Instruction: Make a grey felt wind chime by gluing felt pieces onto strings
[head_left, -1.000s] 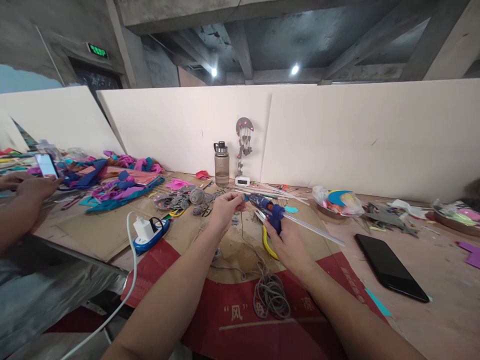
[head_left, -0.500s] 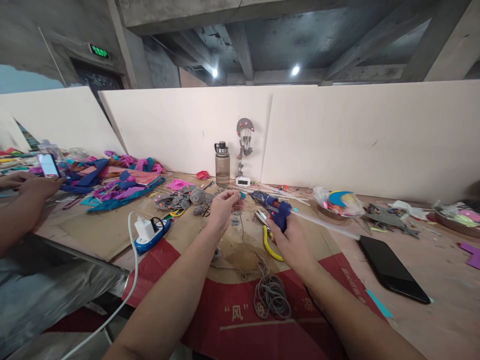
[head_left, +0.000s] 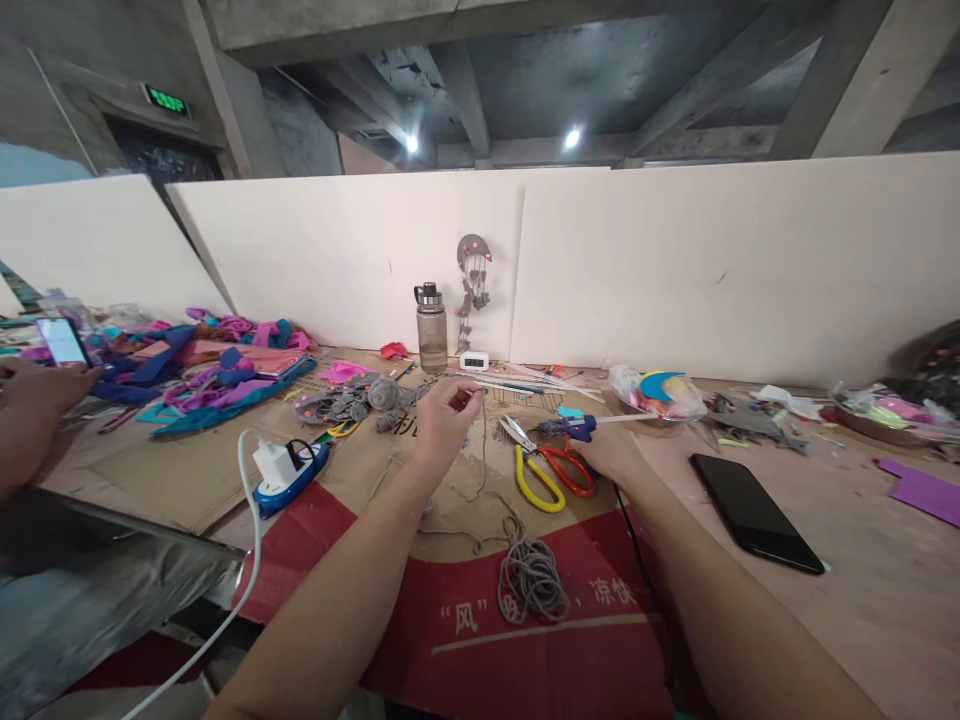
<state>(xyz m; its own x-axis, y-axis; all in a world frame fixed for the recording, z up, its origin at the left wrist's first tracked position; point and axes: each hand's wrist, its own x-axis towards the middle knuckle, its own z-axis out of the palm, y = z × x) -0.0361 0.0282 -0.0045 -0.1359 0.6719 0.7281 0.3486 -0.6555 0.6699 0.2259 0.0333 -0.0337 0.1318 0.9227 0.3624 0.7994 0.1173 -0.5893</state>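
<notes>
My left hand (head_left: 444,425) is closed in a pinch over the cardboard, and a strand of grey yarn (head_left: 484,440) hangs from its fingertips. That strand runs down toward a loose coil of grey yarn (head_left: 534,582) on the red part of the cardboard. My right hand (head_left: 609,452) is at the handle of a blue hot glue gun (head_left: 568,428), its fingers around it and partly hidden. A clear glue stick pokes out of the gun's back. Scissors (head_left: 538,470) with one yellow and one red handle lie just left of my right hand, blades pointing away.
A water bottle (head_left: 432,330) and a small white clock (head_left: 474,361) stand by the white board. To the right lie a black phone (head_left: 756,512) and a bagged bowl (head_left: 655,393). At left are a blue power strip (head_left: 291,480), felt scraps (head_left: 217,375) and another person's hand (head_left: 41,395).
My right hand has moved the glue gun lower and away to the right of the scissors, which now show fully. My left hand stays pinched. The whole view has shifted slightly.
</notes>
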